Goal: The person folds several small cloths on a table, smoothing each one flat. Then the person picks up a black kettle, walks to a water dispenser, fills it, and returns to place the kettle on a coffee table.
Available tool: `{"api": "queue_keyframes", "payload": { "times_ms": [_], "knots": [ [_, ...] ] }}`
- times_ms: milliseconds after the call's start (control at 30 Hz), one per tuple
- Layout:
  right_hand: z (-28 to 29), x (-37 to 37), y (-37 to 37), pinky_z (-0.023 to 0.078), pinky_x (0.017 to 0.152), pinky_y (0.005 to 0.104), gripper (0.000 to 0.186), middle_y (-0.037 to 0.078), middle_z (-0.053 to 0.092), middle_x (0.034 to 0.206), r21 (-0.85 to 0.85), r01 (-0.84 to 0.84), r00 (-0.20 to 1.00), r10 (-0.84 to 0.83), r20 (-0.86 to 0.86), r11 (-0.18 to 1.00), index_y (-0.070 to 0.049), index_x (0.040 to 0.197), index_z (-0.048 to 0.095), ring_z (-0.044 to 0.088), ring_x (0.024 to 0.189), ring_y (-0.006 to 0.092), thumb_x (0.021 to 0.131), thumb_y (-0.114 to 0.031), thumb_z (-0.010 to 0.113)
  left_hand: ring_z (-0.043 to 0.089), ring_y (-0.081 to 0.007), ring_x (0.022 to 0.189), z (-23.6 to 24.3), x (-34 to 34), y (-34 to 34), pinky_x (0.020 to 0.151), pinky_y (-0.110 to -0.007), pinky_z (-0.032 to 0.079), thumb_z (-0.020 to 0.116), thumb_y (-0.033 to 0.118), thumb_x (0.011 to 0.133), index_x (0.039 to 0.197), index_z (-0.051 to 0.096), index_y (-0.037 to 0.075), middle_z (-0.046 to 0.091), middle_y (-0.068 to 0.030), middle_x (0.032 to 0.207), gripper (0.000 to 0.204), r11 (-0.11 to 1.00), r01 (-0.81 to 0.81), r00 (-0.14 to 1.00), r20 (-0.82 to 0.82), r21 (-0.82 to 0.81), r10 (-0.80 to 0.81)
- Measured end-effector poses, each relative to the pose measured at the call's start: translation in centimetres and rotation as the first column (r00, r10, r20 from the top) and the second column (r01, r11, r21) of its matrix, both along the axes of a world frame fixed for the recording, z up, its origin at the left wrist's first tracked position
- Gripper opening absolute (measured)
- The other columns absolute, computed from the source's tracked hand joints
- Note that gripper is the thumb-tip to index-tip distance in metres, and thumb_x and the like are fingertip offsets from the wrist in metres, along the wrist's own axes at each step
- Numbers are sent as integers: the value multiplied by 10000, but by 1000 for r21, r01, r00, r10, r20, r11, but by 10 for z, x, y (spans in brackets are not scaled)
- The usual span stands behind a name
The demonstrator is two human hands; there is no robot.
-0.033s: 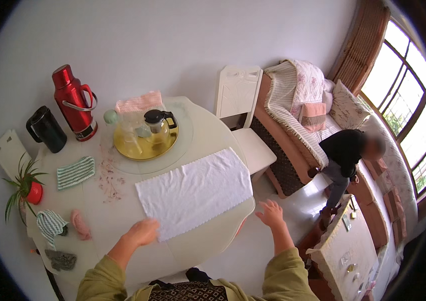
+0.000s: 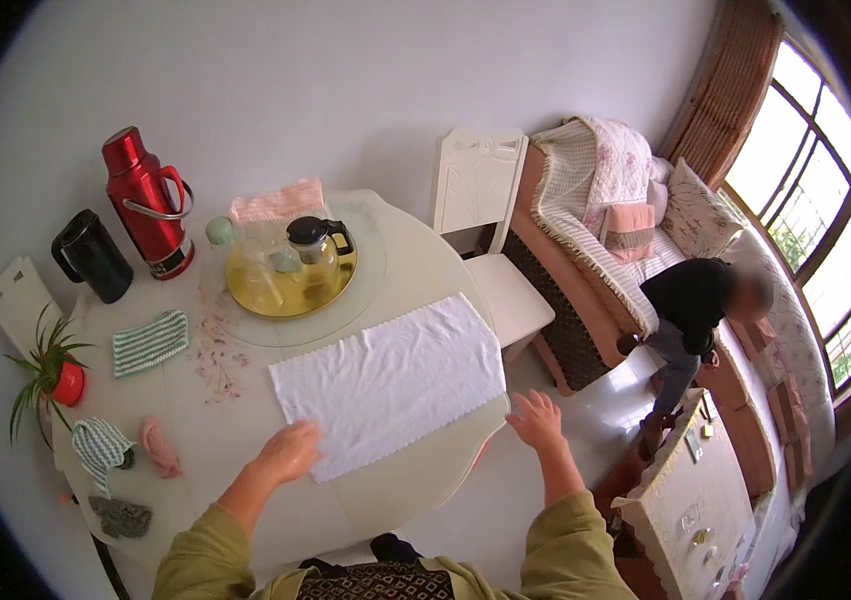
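In the head view, a white cloth [image 2: 390, 385] lies spread out, with small wrinkles, on the pale table [image 2: 385, 505], and its right end is close to the table edge. The left hand [image 2: 288, 450] is at the near left corner of this cloth. Its fingers are a little bent and blurred, so I cannot tell whether they grip the cloth or only are above it. The right hand [image 2: 540, 425] is open, with the fingers spread and holding nothing, just beside the near right corner.

Behind the cloth there is a golden tray [image 2: 333, 290], and on it stands a glass pot [image 2: 317, 252] with black lid. A pink towel [image 2: 280, 198] lies behind the tray. On the left side of the table stand a red thermos [image 2: 143, 205] and a black jug [image 2: 93, 258]. Nearer to the person are a striped cloth [image 2: 151, 343] lying flat, a small pink cloth [image 2: 159, 447] and a grey cloth [image 2: 121, 516]. At the right, another person [image 2: 690, 305] bends forward on the sofa [image 2: 570, 260].
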State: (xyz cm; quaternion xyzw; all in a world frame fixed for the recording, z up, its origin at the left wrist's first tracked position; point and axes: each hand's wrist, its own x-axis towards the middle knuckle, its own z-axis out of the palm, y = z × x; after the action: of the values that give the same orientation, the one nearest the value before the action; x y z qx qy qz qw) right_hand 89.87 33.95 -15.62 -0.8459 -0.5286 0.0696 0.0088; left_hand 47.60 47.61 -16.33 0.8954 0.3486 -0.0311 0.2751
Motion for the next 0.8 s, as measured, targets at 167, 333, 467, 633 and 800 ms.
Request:
{"api": "queue_keyframes", "payload": {
  "times_ms": [167, 333, 467, 633, 800],
  "knots": [
    [-14, -17, 102, 188, 978, 498, 490, 121, 312, 1314, 238, -159, 986, 145, 78, 958, -224, 1243, 382, 248, 1230, 289, 815, -458, 427, 198, -349, 1234, -19, 51, 30, 991, -480, 175, 517, 350, 776, 1248, 357, 142, 236, -158, 1335, 540, 880, -329, 944, 150, 343, 294],
    [-56, -19, 166, 87, 1010, 497, 516, 106, 210, 1369, 238, -93, 996, 91, 19, 967, -219, 1298, 291, 155, 1272, 276, 844, -455, 359, 89, -368, 1262, -46, 53, 30, 1006, -506, 79, 511, 340, 778, 1279, 319, 152, 152, -147, 1373, 568, 840, -468, 880, 60, 274, 471],
    [-59, -19, 181, 50, 1017, 485, 529, 102, 174, 1383, 55, -61, 998, 62, -11, 997, -219, 1311, 268, 116, 1282, 277, 848, -470, 316, 83, -366, 1265, -52, 47, 37, 1007, -515, 33, 482, 414, 784, 1289, 311, 182, 152, -131, 1378, 582, 818, -509, 856, 59, 267, 514],
    [-52, -8, 220, 40, 1023, 475, 527, 104, 170, 1384, 214, -30, 996, 47, -74, 976, -224, 1313, 264, 106, 1285, 277, 850, -471, 308, 86, -376, 1262, -51, 72, 56, 993, -543, 10, 483, 436, 781, 1283, 323, 182, 154, -126, 1378, 585, 748, -564, 807, 42, 350, 589],
    [-68, -2, 255, 38, 1030, 455, 509, 85, 182, 1383, 151, -160, 987, 159, 21, 975, -235, 1307, 279, 108, 1286, 263, 855, -470, 291, 106, -396, 1250, -52, 81, 71, 973, -576, 28, 481, 410, 786, 1279, 319, 144, 169, -157, 1365, 583, 704, -609, 770, 63, 365, 634]
  ]
}}
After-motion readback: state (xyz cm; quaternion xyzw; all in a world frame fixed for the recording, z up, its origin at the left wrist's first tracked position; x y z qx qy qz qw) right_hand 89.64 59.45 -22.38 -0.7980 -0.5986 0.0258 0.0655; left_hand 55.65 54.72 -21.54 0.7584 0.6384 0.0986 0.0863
